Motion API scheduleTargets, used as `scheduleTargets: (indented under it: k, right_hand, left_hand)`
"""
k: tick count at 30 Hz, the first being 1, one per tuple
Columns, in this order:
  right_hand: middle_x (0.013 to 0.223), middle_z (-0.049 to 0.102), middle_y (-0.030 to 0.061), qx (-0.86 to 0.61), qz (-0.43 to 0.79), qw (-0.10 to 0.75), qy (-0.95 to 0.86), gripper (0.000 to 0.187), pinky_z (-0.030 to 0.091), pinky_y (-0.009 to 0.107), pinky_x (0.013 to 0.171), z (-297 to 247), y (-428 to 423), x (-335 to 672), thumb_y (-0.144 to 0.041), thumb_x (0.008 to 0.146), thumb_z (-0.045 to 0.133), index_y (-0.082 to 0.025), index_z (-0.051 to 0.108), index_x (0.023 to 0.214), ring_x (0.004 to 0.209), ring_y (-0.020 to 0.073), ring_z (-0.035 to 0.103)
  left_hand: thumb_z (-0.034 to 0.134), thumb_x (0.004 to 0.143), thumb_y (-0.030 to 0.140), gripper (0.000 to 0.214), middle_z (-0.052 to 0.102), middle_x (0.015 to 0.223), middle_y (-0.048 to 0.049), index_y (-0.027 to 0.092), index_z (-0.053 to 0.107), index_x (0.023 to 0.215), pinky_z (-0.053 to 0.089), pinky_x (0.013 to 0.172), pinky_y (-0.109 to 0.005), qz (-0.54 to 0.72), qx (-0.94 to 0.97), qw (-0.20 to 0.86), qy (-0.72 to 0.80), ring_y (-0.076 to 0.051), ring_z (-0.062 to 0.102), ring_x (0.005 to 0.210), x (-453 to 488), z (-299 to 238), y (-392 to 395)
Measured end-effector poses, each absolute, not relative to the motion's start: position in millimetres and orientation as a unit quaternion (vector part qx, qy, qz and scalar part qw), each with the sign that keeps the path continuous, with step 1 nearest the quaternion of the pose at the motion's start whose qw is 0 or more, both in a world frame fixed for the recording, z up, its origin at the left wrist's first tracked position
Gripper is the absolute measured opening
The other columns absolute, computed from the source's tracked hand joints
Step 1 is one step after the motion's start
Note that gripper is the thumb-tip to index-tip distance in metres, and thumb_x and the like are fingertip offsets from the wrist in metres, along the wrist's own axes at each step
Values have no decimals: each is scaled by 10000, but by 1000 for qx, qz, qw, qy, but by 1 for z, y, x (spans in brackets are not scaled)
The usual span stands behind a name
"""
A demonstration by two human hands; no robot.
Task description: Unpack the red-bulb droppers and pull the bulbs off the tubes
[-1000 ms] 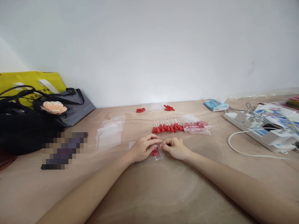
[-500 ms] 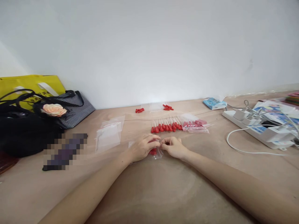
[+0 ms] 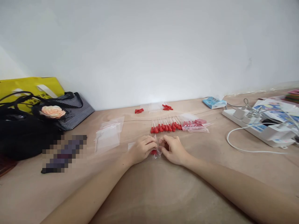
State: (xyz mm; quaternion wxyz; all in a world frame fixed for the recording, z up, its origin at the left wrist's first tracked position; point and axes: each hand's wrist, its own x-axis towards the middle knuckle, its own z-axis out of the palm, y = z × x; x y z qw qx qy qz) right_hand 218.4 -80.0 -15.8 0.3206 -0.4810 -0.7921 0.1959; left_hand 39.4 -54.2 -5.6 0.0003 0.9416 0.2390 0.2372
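- Bag of clear plastic [image 3: 157, 155] with red ends [image 3: 154, 152] showing inside, at the centre of the frame, just below the middle; it lies between the person's two hands, and much of it is hidden from me by them.
- The left hand [image 3: 143, 150] is laid over the bag's left part, its fingers bent and pressed together on the plastic, thumb tucked in close.
- At the bag's right edge is the right hand [image 3: 172, 150], fingers curled round towards the thumb; I cannot tell whether they pinch the plastic or only touch it.
- Just beyond the hands, a row of red-tipped sticks [image 3: 166, 127] lies with pale stems pointing away towards the wall [image 3: 149, 49].
- Touching the row's right end are filled bags [image 3: 195, 125], pink-red through the plastic.
- Left of centre, a few flat, clear bags [image 3: 107, 137] overlap on the brown surface [image 3: 149, 193].
- Near the wall, two little heaps of red pieces, the left heap [image 3: 139, 110] and the right heap [image 3: 167, 107], sit well apart from the hands.
- Over on the right of the frame: a white power strip [image 3: 243, 123] crowded with plugs, a blue packet [image 3: 213, 102] behind it.
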Motion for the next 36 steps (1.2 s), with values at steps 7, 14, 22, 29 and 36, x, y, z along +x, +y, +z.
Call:
scheduleTargets:
  k: [7, 14, 22, 29, 36]
  right_hand:
    - [797, 556, 3, -346, 18, 336, -876, 122, 252, 305, 719, -22, -70, 228, -175, 713, 537, -219, 598, 809, 757, 133, 437]
    - [653, 539, -18, -247, -172, 321, -898, 271, 226, 340, 800, -18, -65, 226, -130, 841, 389, -211, 594, 684, 686, 110, 393]
    - [632, 515, -37, -191, -212, 283, -916, 302, 187, 369, 875, -14, -64, 223, -116, 873, 323, -178, 533, 665, 711, 95, 418]
    - [790, 588, 11, -234, -95, 256, -933, 121, 261, 364, 834, -15, -61, 231, -156, 787, 438, -167, 546, 733, 809, 140, 458]
    - [819, 619, 7, -258, 132, 301, -908, 143, 337, 294, 757, -9, -67, 235, -122, 725, 462, -186, 585, 757, 809, 135, 510]
  left_hand:
    - [363, 857, 186, 237, 610, 811, -37, 180, 563, 732, 424, 723, -266, 271, 931, 19, 244, -130, 528, 772, 39, -6, -55]
    - [317, 861, 157, 284, 641, 805, -37, 184, 581, 761, 445, 765, -285, 249, 947, -27, 202, -140, 551, 835, 37, -5, -51]
    - [294, 854, 86, 313, 643, 727, -17, 166, 561, 712, 411, 901, -325, 252, 952, -120, 128, -126, 563, 818, 38, -1, -51]
    - [301, 880, 171, 258, 625, 833, -47, 165, 545, 796, 428, 879, -315, 262, 944, -6, 199, -131, 557, 886, 28, 6, -50]
    - [469, 818, 321, 399, 488, 1208, -66, 218, 374, 1192, 385, 921, -341, 202, 895, 138, 374, -180, 459, 1098, 2, 8, -79]
